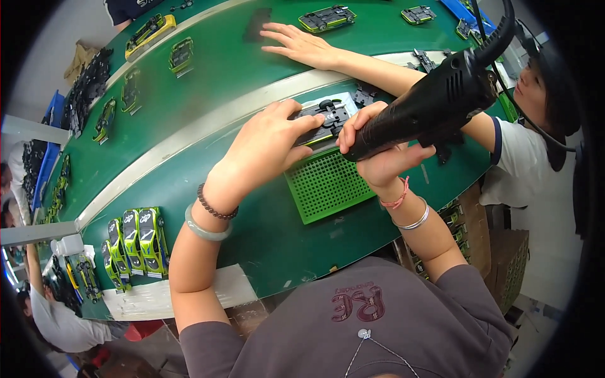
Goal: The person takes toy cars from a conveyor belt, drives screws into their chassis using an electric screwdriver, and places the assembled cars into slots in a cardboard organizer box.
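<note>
Nearest item: a grey shirt point(353, 321) fills the lower edge of the view; both forearms rise from it toward the bench.
Left hand: the left hand point(268, 142) is laid over the near-left end of the toy car chassis point(328, 118), fingers curled down and thumb extended, so the part is pinned rather than lifted.
Right hand: the right hand point(378, 154) is wrapped closed around the barrel of the black electric screwdriver point(428, 107); the tool tip is hidden behind the fingers (contact with the chassis cannot be confirmed).
Workpiece location: the chassis is seated underside-up in a pale holder at the far edge of the green perforated pad point(324, 186), on the green work surface point(252, 233), between the two hands.
Handling judgement: the chassis is judged light, stiff and thin-walled plastic, liable to skid or crack under point load. It is best held by its long side edges, clear of the wheel axles.
Tool judgement: the screwdriver is judged much heavier than the part; its cable point(504, 28) is likely to tug sideways.
Surroundings: finished green car bodies point(138, 242) are lined up at lower left; a co-worker's hand point(299, 44) rests on the conveyor belt point(214, 69) beyond.
</note>
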The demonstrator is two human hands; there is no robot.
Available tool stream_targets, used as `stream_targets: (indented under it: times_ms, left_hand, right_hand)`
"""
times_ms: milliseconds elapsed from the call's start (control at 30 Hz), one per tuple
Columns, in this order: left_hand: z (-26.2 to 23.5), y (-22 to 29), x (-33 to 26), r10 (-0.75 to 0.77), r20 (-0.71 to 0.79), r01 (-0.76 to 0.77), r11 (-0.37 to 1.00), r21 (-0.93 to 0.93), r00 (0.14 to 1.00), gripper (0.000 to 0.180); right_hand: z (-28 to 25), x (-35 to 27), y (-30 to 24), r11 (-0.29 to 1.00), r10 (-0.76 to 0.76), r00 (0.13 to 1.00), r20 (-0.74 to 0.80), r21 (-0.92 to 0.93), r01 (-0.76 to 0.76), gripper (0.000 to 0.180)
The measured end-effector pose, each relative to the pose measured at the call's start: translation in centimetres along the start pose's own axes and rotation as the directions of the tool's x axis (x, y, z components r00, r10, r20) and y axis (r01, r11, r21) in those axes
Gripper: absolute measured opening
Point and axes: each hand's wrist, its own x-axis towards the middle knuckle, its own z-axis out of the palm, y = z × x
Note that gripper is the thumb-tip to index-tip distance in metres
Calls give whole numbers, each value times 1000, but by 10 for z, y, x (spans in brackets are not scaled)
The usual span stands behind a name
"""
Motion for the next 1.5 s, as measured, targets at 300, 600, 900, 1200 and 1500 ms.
stream_targets:
  times_ms: [300,600,900,1200,1500]
  left_hand:
    - [0,-2,-2,30,-8,-30,999,13,1000,49]
    - [-38,-15,-16,-175,172,174,985,22,969,72]
    - [-29,-35,-18,-28,115,39,995,-90,993,55]
    - [-33,-37,-18,-91,180,130,968,-216,979,52]
    - [-41,-36,-15,-140,220,211,915,-343,965,60]
  right_hand:
    - [8,-1,-3,989,45,996,83,-143,-33,99]
    - [24,19,-44,997,-71,975,212,31,66,104]
    - [92,44,-7,994,-107,945,309,18,107,102]
    - [88,43,14,998,-24,935,353,-51,45,97]
    - [95,44,25,987,76,916,395,-161,-13,91]
